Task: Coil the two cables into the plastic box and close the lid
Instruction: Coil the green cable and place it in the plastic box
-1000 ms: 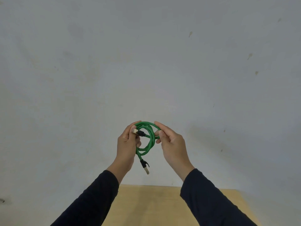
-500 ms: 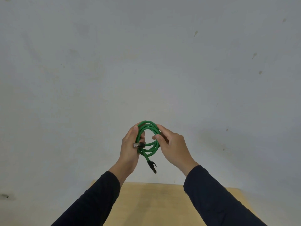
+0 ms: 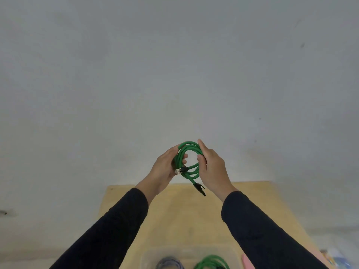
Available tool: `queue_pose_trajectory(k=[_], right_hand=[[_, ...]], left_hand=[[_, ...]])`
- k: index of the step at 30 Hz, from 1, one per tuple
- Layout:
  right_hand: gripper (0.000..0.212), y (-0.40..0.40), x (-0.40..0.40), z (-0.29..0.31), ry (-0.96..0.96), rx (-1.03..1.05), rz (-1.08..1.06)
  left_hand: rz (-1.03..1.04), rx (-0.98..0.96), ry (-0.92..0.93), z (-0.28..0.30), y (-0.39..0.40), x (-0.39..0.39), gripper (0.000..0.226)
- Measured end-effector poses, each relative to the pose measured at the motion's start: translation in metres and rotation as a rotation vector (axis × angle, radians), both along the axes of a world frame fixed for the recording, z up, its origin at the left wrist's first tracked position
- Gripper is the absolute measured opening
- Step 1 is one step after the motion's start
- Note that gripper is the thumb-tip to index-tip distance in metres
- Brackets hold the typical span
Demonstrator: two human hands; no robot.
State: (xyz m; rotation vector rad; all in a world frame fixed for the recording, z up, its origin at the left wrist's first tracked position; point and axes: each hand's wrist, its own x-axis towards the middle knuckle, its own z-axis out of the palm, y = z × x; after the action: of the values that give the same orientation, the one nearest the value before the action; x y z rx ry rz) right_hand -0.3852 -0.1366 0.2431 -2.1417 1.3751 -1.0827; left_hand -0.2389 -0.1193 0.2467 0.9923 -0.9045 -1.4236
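Observation:
A green cable (image 3: 191, 150) is wound into a small coil and held in the air above the far end of the table. My left hand (image 3: 165, 169) grips the coil's left side, with one metal plug by its fingers. My right hand (image 3: 212, 169) grips the coil's right side. The other black plug (image 3: 200, 189) hangs below the coil. At the bottom edge stands a clear plastic box (image 3: 186, 251). Inside it lie a grey coil (image 3: 169, 264) and another green coil (image 3: 211, 262), both cut off by the frame. No lid is visible.
The wooden table (image 3: 184, 220) runs from the wall toward me. A plain grey wall (image 3: 174, 74) fills the upper view. A pink object (image 3: 247, 262) lies right of the box, and some coloured items (image 3: 336, 261) sit at the far bottom right.
The view has tilted down, so more of the table and the box now show. Both hands still hold the coil, which is wound a little tighter, with the left plug lower.

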Motion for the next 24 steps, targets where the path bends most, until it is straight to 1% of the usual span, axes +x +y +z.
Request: queue_pose_trajectory(k=[3, 6, 13, 19, 22, 24], right_hand=[[0.043, 0.020, -0.015, -0.025, -0.020, 0.083, -0.044], [0.035, 0.041, -0.028, -0.049, -0.043, 0.164, -0.084], [0.029, 0.094, -0.052, -0.104, -0.045, 0.347, -0.061], [0.028, 0.133, -0.079, -0.152, -0.001, 0.476, -0.001], [0.028, 0.143, -0.086, -0.167, 0.029, 0.512, 0.022], [0.030, 0.145, -0.090, -0.175, 0.046, 0.535, 0.044]], left_hand=[[0.032, 0.072, -0.144, -0.027, 0.014, -0.018, 0.031], [0.133, 0.073, -0.310, -0.055, 0.035, -0.039, 0.031], [0.250, 0.116, -0.482, -0.118, 0.095, -0.070, 0.025], [0.249, 0.234, -0.664, -0.163, 0.140, -0.092, 0.028], [0.237, 0.288, -0.861, -0.182, 0.149, -0.096, 0.031], [0.200, 0.308, -0.953, -0.190, 0.153, -0.100, 0.031]])
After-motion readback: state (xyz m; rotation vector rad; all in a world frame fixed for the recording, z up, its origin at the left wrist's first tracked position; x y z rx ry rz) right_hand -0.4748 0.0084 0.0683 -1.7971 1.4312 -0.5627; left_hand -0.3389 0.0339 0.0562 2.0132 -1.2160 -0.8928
